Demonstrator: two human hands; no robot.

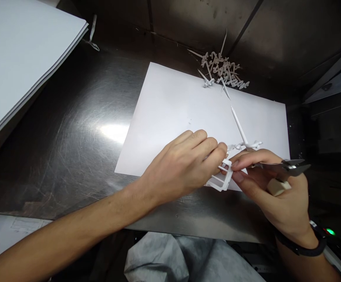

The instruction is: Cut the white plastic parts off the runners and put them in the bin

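Note:
My left hand (188,160) is closed, its curled fingers around a small white plastic frame (227,178) with crossbars. Part of the frame is hidden behind those fingers. My right hand (276,192) pinches the frame's right side between thumb and fingertips. Tucked in the same hand is a pair of metal cutters (293,167), jaws pointing right, away from the frame. A white plastic sprue (239,127) with a long tapered stem rises just beyond my right fingers. Whether it is joined to the frame cannot be made out.
A white paper sheet (170,105) lies on the metal table (79,113). Several cut sprues (221,68) are heaped at its far edge, by the metal back wall. A stack of large white sheets (26,51) stands at left. A green light (330,231) glows at lower right.

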